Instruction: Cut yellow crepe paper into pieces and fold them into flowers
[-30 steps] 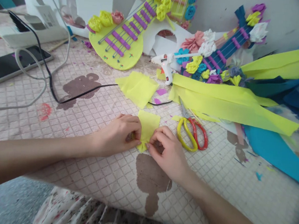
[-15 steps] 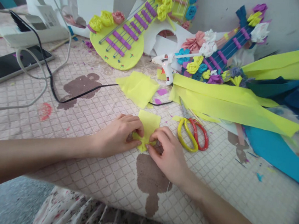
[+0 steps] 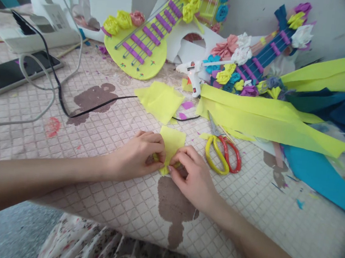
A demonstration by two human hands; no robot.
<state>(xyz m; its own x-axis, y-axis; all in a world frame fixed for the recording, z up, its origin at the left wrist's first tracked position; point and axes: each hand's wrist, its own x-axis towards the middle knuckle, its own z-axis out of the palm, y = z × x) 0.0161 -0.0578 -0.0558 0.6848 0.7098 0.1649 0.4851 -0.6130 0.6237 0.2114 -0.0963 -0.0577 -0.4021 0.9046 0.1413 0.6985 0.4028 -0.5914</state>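
Note:
Between my hands a small piece of yellow crepe paper [image 3: 173, 139] is flat at its far end and gathered into creases at its near end. My left hand [image 3: 145, 153] pinches the gathered part from the left, thumb and fingers closed. From the right, my right hand [image 3: 193, 176] pinches the same part, its fingertips close to the left ones. The fingers hide much of the creased paper. Just beyond lie cut yellow paper pieces [image 3: 159, 102]. Scissors [image 3: 221, 152] with one yellow and one red handle rest right of my right hand, blades pointing away.
A white glue gun [image 3: 192, 75] stands behind the paper, its black cord crossing the table. Long yellow paper strips [image 3: 268, 120] and blue sheets [image 3: 318, 173] lie on the right. Flower-decorated paper guitars [image 3: 134, 51] lean at the back. A phone [image 3: 18, 74] and power strip [image 3: 40, 35] sit left.
My fingertips have drawn slightly closer together over the gathered end, covering more of the creased paper. The other things stay in place, apart from a slight shift of the view.

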